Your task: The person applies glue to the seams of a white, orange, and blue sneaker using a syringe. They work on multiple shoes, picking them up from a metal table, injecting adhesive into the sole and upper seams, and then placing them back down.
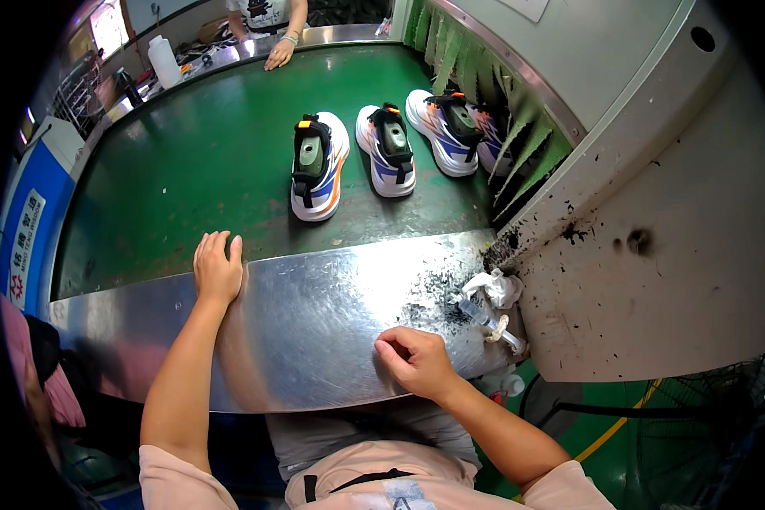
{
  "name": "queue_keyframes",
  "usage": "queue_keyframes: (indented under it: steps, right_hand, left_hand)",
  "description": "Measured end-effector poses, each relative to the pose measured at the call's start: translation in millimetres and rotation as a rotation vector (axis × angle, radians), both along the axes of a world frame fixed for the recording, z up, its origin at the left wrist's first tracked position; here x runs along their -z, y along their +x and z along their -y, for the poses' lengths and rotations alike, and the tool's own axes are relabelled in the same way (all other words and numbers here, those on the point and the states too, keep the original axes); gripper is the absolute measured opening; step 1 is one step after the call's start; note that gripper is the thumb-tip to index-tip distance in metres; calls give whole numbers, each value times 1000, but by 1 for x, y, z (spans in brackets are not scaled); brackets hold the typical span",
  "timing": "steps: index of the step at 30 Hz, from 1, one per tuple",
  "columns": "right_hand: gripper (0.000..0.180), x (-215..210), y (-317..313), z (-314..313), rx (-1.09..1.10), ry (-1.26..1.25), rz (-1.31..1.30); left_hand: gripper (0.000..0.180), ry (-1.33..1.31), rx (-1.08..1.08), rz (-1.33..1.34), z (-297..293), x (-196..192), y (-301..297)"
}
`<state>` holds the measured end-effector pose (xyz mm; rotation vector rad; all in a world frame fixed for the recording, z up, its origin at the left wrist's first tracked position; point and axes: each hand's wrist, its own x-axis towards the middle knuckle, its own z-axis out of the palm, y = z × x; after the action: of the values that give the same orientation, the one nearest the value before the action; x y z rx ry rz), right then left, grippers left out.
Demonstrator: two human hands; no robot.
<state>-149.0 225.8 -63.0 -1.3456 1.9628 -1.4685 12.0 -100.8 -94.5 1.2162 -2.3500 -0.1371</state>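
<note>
My left hand (218,267) rests at the near edge of a green conveyor belt (187,161), fingers stretched out over it and holding nothing. Curled closed, my right hand (416,361) is over the metal ledge (314,314) in front of me; nothing shows in its fingers. Several white, blue and orange sneakers stand on the belt with dark green inserts in their openings. The left sneaker (319,168) is nearest my left hand. Beside it is a middle sneaker (387,151), then a right sneaker (444,134), with another sneaker (490,140) partly hidden by green flaps.
Green strip flaps (540,149) hang from the machine housing (637,246) at right. A syringe (489,321) and crumpled white cloth (500,289) lie on the black-stained ledge end. Across the belt are another person's hand (280,54) and a white bottle (164,62).
</note>
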Motion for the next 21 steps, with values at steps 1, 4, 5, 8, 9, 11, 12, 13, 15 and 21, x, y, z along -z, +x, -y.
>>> queue_keyframes:
  steps: [1,4,5,8,9,11,12,13,15,21]
  right_hand:
    - [8,0,1,0,1,0,3]
    - [11,-4,0,-3,11,89,54]
    - [9,0,0,-2,25,11,10]
    - [11,-3,1,-4,7,94,83]
    - [12,-3,1,-3,6,86,70]
    - [12,-2,0,-1,5,70,44]
    - [12,0,0,-1,7,75,60]
    - [12,2,-1,-2,9,79,76]
    - [11,4,-1,-1,12,72,90]
    - [11,2,0,0,15,68,90]
  left_hand:
    - [37,17,-2,-25,2,-1,0]
    - [32,61,1,-65,-2,-2,-1]
    - [31,54,2,-70,-2,-2,-2]
    - [27,10,-5,-75,-1,-2,-3]
    - [26,-7,-9,-75,-2,-1,-3]
    - [25,8,-21,-66,2,-2,-4]
    - [25,17,-27,-60,3,-2,-4]
    - [25,21,-23,-61,2,-1,-4]
    - [25,23,-15,-66,0,-3,-6]
    - [25,-18,-13,-52,3,-1,-5]
